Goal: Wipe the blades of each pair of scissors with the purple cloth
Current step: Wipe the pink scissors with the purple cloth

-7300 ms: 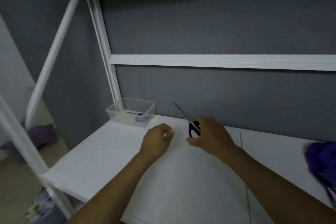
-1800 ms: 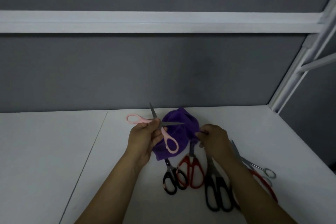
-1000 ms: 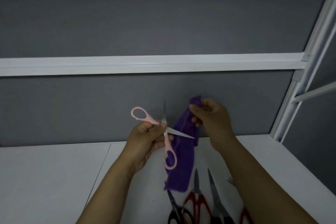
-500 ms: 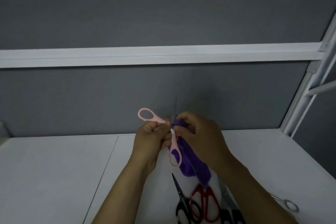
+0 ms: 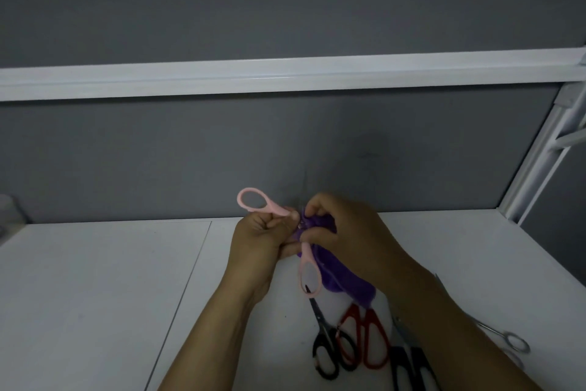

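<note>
My left hand (image 5: pixel 258 244) grips the pink-handled scissors (image 5: pixel 309 273) near the pivot, holding them spread open above the white table (image 5: pixel 95 279); one pink loop points up left, the other hangs down. My right hand (image 5: pixel 342 232) pinches the purple cloth (image 5: pixel 342 282) around a blade right beside the pivot. That blade is hidden by the cloth and my fingers. The other blade points up as a thin line against the grey wall. The cloth's loose end hangs down below my right hand.
On the table below my hands lie small black-handled scissors (image 5: pixel 326 349), red-handled scissors (image 5: pixel 367 343), large black-handled scissors (image 5: pixel 409 368) and all-metal scissors (image 5: pixel 513 343) at the right. A white rail (image 5: pixel 285 76) crosses the grey wall; a white frame post (image 5: pixel 539 152) stands at right.
My right hand brought the hanging cloth in against the pink scissors and closed it around a blade at the pivot. My left hand keeps its grip on the scissors.
</note>
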